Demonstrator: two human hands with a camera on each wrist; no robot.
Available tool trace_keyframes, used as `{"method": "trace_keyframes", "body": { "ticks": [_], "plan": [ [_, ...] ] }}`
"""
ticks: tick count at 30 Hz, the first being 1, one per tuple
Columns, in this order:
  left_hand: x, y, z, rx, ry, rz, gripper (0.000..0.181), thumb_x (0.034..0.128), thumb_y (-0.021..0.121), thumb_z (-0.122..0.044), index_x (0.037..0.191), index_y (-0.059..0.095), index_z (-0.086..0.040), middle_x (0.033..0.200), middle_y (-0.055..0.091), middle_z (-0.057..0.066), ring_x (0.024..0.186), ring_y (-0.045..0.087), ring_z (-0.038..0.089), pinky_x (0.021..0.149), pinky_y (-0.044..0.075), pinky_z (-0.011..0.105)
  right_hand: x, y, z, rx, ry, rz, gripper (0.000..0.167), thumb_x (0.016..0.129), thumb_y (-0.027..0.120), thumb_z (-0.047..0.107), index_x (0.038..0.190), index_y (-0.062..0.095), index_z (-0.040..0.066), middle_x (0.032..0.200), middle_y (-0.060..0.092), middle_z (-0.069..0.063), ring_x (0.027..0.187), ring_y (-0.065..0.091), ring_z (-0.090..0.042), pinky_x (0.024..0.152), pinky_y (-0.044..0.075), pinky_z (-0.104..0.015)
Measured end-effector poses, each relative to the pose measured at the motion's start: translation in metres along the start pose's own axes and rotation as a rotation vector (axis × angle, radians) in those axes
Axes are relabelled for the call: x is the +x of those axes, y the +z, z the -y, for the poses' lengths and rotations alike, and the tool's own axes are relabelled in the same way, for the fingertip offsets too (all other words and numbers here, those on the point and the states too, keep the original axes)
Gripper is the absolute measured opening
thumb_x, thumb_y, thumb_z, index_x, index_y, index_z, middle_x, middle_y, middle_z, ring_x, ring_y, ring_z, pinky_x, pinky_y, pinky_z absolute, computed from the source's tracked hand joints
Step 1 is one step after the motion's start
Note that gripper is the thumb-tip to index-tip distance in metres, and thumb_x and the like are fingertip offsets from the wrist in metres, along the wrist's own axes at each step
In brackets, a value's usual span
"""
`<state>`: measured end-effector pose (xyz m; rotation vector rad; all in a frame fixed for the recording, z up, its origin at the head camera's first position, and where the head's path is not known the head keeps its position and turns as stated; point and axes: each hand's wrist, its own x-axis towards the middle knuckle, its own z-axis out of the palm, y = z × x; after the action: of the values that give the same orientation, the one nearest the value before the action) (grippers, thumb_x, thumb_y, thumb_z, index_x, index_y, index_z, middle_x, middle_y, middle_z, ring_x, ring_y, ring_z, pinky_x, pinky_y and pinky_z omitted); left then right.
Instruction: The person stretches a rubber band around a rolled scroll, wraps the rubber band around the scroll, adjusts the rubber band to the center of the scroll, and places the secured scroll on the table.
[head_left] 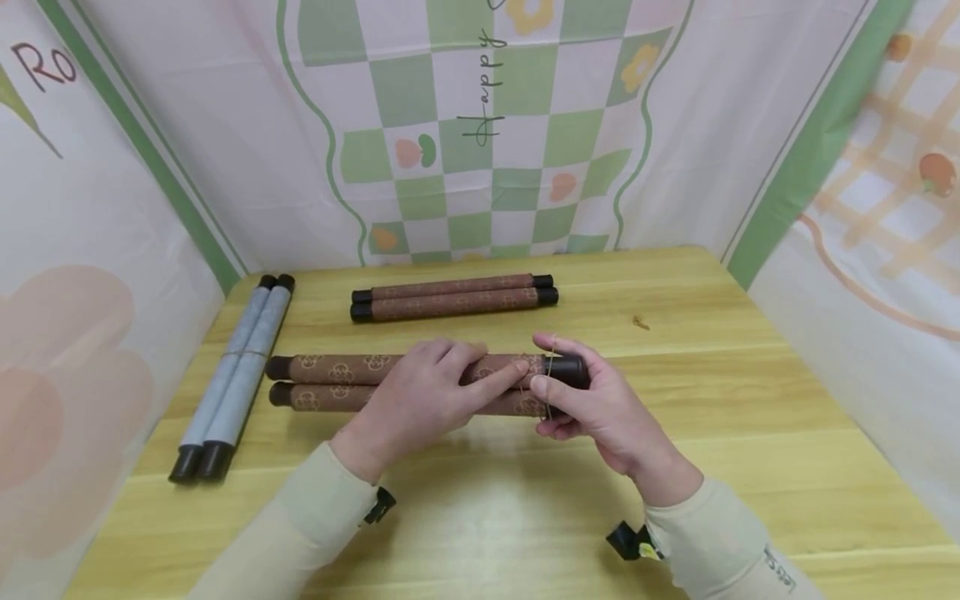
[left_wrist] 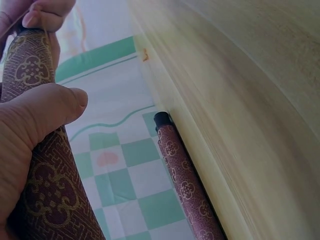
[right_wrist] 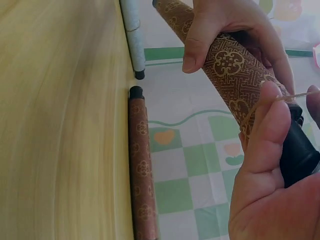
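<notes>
Two brown patterned scrolls (head_left: 341,371) with black end knobs lie side by side, held up over the table. My left hand (head_left: 427,400) grips them around the middle, its thumb visible along the cloth in the left wrist view. At their right end my right hand (head_left: 607,408) has its fingers around the black knobs and stretches a thin rubber band (head_left: 551,367) there. In the right wrist view the band (right_wrist: 300,95) runs taut between thumb and fingers, over the cloth near the knob (right_wrist: 300,150).
Another brown scroll pair (head_left: 457,298) lies at the back of the wooden table (head_left: 750,433). Two light blue scrolls (head_left: 240,358), banded together, lie at the left. A small tan rubber band (head_left: 640,322) rests at the back right. Printed cloth (head_left: 517,92) hangs around the table.
</notes>
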<state>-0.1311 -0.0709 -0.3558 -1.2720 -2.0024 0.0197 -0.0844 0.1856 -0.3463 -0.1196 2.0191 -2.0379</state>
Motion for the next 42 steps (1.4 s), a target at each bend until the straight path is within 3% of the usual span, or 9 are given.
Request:
{"method": "trace_keyframes", "body": {
  "ticks": [4,8,13,21,28,33,37,42],
  "plan": [
    [-0.001,0.001,-0.001,0.045,0.021,0.001,0.053,0.1069,0.056,-0.01,0.156,0.049,-0.027,0.113,0.067,0.009,0.08,0.065,0.023,0.072,0.06,0.036,0.002,-0.001,0.0,-0.021,0.015,0.01,0.065,0.1,0.072,0.023,0.158,0.043,0.021,0.129,0.053,-0.022,0.072,0.074,-0.025,0.067,0.064,-0.037],
    [-0.001,0.001,-0.001,0.068,0.042,-0.017,0.047,0.1091,0.052,-0.016,0.155,0.051,-0.028,0.115,0.067,0.008,0.083,0.066,0.023,0.075,0.06,0.036,0.004,-0.003,0.0,-0.072,0.031,0.02,0.064,0.098,0.074,0.025,0.156,0.047,0.019,0.125,0.058,-0.021,0.074,0.073,-0.026,0.065,0.062,-0.037],
    [-0.003,0.002,-0.002,0.066,0.05,-0.034,0.043,0.1102,0.049,-0.026,0.153,0.054,-0.029,0.116,0.067,0.009,0.086,0.066,0.024,0.077,0.06,0.037,0.007,-0.006,-0.003,-0.123,0.061,0.033,0.059,0.096,0.076,0.028,0.15,0.054,0.019,0.113,0.069,-0.014,0.067,0.073,-0.027,0.054,0.049,-0.027],
    [-0.004,0.004,-0.005,0.053,0.036,-0.034,0.045,0.11,0.05,-0.018,0.153,0.053,-0.028,0.114,0.067,0.008,0.083,0.065,0.024,0.074,0.06,0.037,0.009,-0.006,-0.007,-0.117,0.083,0.041,0.05,0.093,0.079,0.027,0.136,0.058,0.011,0.099,0.07,-0.01,0.067,0.072,-0.028,0.051,0.042,-0.025],
    [-0.004,0.004,-0.009,0.043,-0.005,0.029,0.049,0.1116,0.047,-0.02,0.159,0.045,-0.033,0.1,0.062,0.004,0.071,0.055,0.019,0.06,0.051,0.031,0.011,-0.003,-0.009,-0.119,0.091,0.04,0.047,0.092,0.08,0.025,0.127,0.054,0.007,0.098,0.067,-0.013,0.067,0.072,-0.03,0.049,0.041,-0.024],
    [-0.003,0.003,-0.012,-0.014,-0.055,0.114,0.056,0.1067,0.06,-0.023,0.158,0.044,-0.039,0.087,0.054,0.004,0.064,0.042,0.017,0.055,0.04,0.029,0.011,0.0,-0.01,-0.141,0.097,0.024,0.056,0.091,0.08,0.026,0.131,0.047,0.006,0.1,0.066,-0.015,0.07,0.073,-0.035,0.05,0.041,-0.025],
    [-0.001,0.002,-0.014,-0.048,-0.09,0.161,0.06,0.1014,0.068,-0.021,0.155,0.048,-0.038,0.086,0.054,0.004,0.065,0.045,0.017,0.056,0.042,0.029,0.009,0.003,-0.012,-0.148,0.109,-0.009,0.068,0.092,0.079,0.03,0.141,0.039,0.007,0.108,0.063,-0.017,0.069,0.072,-0.031,0.051,0.042,-0.027],
    [-0.001,0.002,-0.015,-0.067,-0.114,0.181,0.061,0.0992,0.072,-0.031,0.155,0.048,-0.036,0.088,0.056,0.002,0.067,0.05,0.017,0.055,0.045,0.029,0.007,0.007,-0.018,-0.121,0.107,-0.064,0.076,0.094,0.078,0.032,0.151,0.033,0.009,0.116,0.06,-0.019,0.068,0.069,-0.025,0.053,0.046,-0.028]
  ]
}}
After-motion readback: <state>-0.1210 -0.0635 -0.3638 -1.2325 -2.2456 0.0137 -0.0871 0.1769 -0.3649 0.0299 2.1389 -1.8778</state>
